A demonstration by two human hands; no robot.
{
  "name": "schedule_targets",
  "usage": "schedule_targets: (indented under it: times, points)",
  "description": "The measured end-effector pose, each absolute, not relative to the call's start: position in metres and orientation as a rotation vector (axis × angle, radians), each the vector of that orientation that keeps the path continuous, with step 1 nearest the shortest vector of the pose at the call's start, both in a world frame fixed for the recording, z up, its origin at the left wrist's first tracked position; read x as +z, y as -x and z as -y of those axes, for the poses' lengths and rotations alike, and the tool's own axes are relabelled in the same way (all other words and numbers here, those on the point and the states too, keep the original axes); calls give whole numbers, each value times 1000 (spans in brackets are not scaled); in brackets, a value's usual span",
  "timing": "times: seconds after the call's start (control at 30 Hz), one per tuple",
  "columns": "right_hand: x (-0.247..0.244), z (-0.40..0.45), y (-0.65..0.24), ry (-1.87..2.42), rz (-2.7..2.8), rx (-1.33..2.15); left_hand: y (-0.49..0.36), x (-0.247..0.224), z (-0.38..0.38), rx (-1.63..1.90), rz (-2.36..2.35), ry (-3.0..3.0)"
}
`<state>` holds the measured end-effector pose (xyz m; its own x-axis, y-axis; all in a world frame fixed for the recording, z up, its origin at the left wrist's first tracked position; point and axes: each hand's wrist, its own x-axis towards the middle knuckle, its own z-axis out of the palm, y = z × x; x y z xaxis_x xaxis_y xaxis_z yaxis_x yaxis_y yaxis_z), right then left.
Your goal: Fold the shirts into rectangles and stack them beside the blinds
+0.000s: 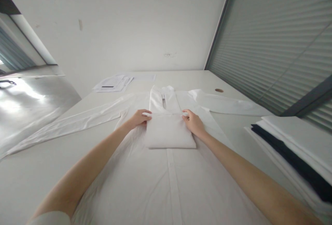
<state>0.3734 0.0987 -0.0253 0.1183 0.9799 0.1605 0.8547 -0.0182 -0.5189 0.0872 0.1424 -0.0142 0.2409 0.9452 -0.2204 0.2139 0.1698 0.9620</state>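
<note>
A white long-sleeved shirt point(145, 190) lies spread on the white table, its sleeves stretched out to both sides and its button strip running toward me. On its upper chest rests a folded white cloth point(169, 131), a flat rectangle with a collar-like opening beyond its far edge. My left hand point(141, 118) is at the far left corner of the folded part, thumb and fingers closed on its edge. At the far right corner, my right hand point(192, 121) pinches the opposite edge between thumb and fingers.
A stack of folded white and dark cloth point(298, 149) lies on the table point(186, 76) at the right. Papers point(114, 83) sit at the back left. A round hole point(219, 90) is at the back right. Beyond are a wall and a window with blinds point(272, 38).
</note>
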Motion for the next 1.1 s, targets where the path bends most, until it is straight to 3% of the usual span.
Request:
schedule_targets:
  times: [0.2,0.33,0.5,0.7,0.87,1.1]
  points:
    - [-21,-93,-364,2008,1826,234,-91,-14,-144,795,-1386,-1454]
    - [-22,-92,-363,2029,1835,204,-115,-8,-122,886,-1417,-2080]
    - [-24,-93,-362,2031,1844,178,-147,-13,-91,516,-1313,-2583]
    - [-23,-94,-365,2003,1837,182,-147,-32,-87,339,-1298,-2672]
    - [-13,-83,-350,1669,1922,-105,-147,-33,-87,315,-1288,-2686]
    - [-23,-61,-316,1533,2338,166,-147,-31,-85,264,-1262,-2714]
